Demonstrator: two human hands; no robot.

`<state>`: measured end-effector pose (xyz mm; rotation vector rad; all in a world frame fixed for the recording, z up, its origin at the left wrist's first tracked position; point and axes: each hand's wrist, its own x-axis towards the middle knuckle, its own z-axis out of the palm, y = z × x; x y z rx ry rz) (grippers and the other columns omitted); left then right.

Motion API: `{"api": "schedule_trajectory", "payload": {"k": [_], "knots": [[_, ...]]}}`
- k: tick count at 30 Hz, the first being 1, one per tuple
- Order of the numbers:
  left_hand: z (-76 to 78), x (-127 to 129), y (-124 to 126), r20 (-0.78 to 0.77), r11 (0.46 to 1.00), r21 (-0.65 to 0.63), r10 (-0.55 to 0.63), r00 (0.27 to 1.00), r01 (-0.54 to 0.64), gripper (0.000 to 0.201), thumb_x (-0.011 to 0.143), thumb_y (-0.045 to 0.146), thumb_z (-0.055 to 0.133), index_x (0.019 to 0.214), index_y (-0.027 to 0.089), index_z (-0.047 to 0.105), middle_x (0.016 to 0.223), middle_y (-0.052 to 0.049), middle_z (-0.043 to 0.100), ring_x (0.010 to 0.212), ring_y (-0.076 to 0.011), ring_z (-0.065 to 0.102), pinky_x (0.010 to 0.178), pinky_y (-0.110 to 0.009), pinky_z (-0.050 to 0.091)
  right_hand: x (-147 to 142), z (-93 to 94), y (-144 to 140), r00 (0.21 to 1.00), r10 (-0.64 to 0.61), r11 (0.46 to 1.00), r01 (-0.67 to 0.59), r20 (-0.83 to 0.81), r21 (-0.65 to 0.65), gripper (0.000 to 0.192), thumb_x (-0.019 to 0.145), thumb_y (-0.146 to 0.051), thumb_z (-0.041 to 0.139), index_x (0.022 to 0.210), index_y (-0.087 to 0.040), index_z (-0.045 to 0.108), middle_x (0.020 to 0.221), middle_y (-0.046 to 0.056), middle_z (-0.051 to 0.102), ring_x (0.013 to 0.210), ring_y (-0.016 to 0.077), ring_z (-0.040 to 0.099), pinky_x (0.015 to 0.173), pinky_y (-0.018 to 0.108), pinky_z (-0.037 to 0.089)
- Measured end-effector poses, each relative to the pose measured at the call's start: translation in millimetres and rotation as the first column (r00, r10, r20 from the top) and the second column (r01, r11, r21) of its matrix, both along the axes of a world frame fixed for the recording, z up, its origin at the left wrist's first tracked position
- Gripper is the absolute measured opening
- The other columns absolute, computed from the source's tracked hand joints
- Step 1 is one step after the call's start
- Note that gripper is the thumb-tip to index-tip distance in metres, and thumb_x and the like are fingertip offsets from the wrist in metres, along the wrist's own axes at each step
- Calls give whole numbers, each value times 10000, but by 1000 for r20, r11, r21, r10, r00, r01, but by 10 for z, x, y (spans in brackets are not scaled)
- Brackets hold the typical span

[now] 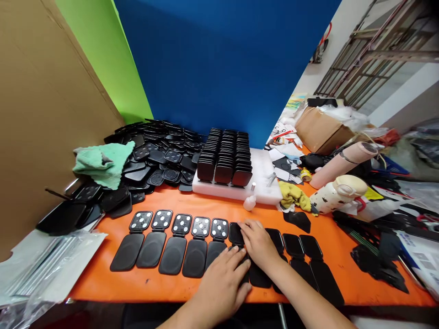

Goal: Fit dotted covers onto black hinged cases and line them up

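Note:
A row of black hinged pieces lies on the orange table, each a small square plate joined to a longer panel. The left ones, such as this piece with white dots point(182, 224), show several white dots on the square. Squares on the right, such as this plain black plate point(293, 245), show no dots. My left hand point(224, 279) lies open, its fingers spread over the lower panels mid-row. My right hand point(259, 241) rests with stretched fingers at the edge of a black square plate point(235, 233). Its palm hides the neighbouring square.
Black plates stand in three columns on a white foam block point(206, 187); a small white bottle point(249, 203) is before it. A heap of black parts point(161, 157) and a green cloth point(103, 162) lie left. A yellow cloth point(294, 195) and tumblers point(338, 194) stand right.

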<state>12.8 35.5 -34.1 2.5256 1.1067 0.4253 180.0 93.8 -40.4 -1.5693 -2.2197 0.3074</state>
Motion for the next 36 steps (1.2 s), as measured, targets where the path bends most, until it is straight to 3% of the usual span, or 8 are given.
{"api": "schedule_trajectory", "payload": {"k": [4,9,17,23,26,31,34,36], "knots": [[-12,-1,-7,4,1000,29,4,1000,-5,417,872,412,460,1258,256,484,1353,-28,484,1233,-249,442,1020,-433,396,131,9,-176,998,62,998,-62,-27,7,364,848,-46,373,1071,-175,630,1030,72,633,985,205,522,878,355,454],[-7,6,5,0,998,63,-14,1000,14,412,862,414,479,1238,245,499,1322,-41,517,1210,-247,470,1009,-438,410,182,24,-370,989,135,991,-134,61,-23,439,803,-47,428,1167,-221,601,1203,9,608,1150,240,459,965,421,398],[26,-5,43,-42,993,93,-67,997,70,492,791,336,583,1255,209,478,1319,-74,516,1198,-266,481,994,-451,423,49,25,-333,997,49,996,-44,61,-75,436,784,-49,424,1140,-191,631,1199,21,613,1153,247,468,983,416,385],[-72,-33,50,-72,992,111,-50,996,57,536,797,296,573,1309,251,418,1368,-37,462,1222,-242,459,992,-441,430,37,9,-379,1000,-15,998,14,-17,-55,421,812,-68,399,1128,-223,631,1175,18,623,1162,236,459,989,417,375],[-129,-50,59,-81,984,171,-36,996,49,454,833,315,532,1278,263,460,1345,-32,489,1190,-241,496,952,-438,472,308,63,-275,994,-113,989,113,8,-93,349,858,-147,396,1106,-218,631,1114,46,641,1114,218,496,969,373,385],[-162,-80,96,-62,965,253,-58,996,72,441,836,324,532,1270,273,473,1339,-18,495,1177,-233,510,932,-410,494,1282,159,128,925,-359,913,375,123,-162,313,881,-270,396,1043,-177,647,1083,104,630,1030,245,549,915,371,401],[-172,-83,122,-50,956,283,-63,997,75,435,825,322,549,1254,282,490,1317,-12,519,1152,-228,534,915,-395,509,1815,172,363,907,-382,880,415,176,-231,301,805,-252,521,1076,-172,624,1114,112,600,1011,242,564,895,342,407],[-175,-79,133,-49,953,296,-55,997,67,427,824,315,552,1247,283,497,1311,-11,525,1145,-224,540,914,-388,510,2024,160,483,913,-356,870,402,198,-288,357,715,-232,626,1069,-189,623,1116,97,592,1006,231,567,879,307,409]]}}
